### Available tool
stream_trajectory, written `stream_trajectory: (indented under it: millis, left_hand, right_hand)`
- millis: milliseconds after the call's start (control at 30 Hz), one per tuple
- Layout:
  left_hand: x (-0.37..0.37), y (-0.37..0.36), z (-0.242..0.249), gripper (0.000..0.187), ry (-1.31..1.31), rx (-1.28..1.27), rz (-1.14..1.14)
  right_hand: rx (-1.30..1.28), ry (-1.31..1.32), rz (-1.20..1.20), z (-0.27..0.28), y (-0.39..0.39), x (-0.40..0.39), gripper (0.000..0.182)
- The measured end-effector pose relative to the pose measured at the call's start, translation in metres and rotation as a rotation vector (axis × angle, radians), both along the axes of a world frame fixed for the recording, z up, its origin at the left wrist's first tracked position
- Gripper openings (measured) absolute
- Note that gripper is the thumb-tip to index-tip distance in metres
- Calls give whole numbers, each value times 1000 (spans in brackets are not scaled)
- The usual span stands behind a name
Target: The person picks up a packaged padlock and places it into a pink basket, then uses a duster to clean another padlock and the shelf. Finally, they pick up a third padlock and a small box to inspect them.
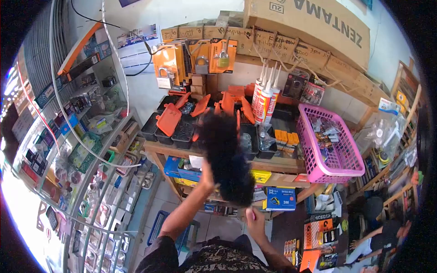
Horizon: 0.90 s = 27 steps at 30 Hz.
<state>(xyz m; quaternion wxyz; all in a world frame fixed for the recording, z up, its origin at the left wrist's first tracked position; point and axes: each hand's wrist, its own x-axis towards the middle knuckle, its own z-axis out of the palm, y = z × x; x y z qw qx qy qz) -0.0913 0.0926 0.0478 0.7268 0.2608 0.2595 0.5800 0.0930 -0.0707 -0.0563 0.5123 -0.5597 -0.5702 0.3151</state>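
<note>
A dark, fluffy duster [225, 154] spans the middle of the view, its top over the black bins on the wooden shelf. My right hand [255, 221] is closed around its pinkish handle at the lower end. My left hand [207, 176] is raised at the duster's left side, its fingers mostly hidden behind the dark fluff. Around the duster's top are black bins [183, 132] with orange lids [169, 119], some tilted up. White and red sealant tubes [263, 102] stand just right of it.
A pink basket [330, 143] of small packets sits at the shelf's right end. Padlocks [223, 59] hang above on orange cards. A glass display case [104, 182] runs along the left. Another person [380, 241] is at the lower right.
</note>
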Motion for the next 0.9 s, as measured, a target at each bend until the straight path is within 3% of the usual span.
stream_trajectory:
  millis: [33,133,200,267,333,400,433,467,500,533,600,633,767,800,867,900]
  left_hand:
    - [12,-7,-17,82,159,108,49]
    - [30,-10,-3,75,112,130,42]
    - [26,-25,50,65,-206,80,-39]
    - [12,-19,67,69,-247,106,-50]
    - [-10,-10,75,74,-296,168,-66]
    - [-28,-1,79,75,-175,455,49]
    - [-30,-4,89,76,-121,382,185]
    - [-36,-3,90,78,-159,351,183]
    - [-40,-5,91,78,-156,355,176]
    - [-43,-8,90,78,-154,358,165]
    - [-46,-8,80,77,-146,401,122]
    - [-45,-10,77,76,-166,374,95]
    - [-41,-8,66,74,-168,317,140]
    - [-40,-9,67,74,-170,319,148]
    - [-36,-10,66,73,-142,259,158]
    - [-34,-12,68,72,-142,263,146]
  right_hand:
    - [-62,83,1,10,11,1,37]
    - [-130,191,20,18,21,6,39]
    - [-140,214,47,13,19,8,40]
    - [-79,103,18,-7,3,6,40]
    - [-59,49,26,-37,-17,8,38]
    - [-85,83,12,-70,-41,9,34]
    - [-91,86,7,-114,-56,20,34]
    - [-35,130,44,-176,-67,39,31]
    - [23,175,78,-208,-74,49,30]
    - [19,178,63,-207,-79,48,30]
    - [71,611,-362,-205,-90,48,43]
    - [135,690,-389,-207,-90,59,40]
    - [399,513,-749,-153,-61,114,49]
    - [383,589,-794,-120,-53,123,52]
    - [342,597,-1158,-84,-29,143,44]
    - [331,515,-1274,-97,-21,169,44]
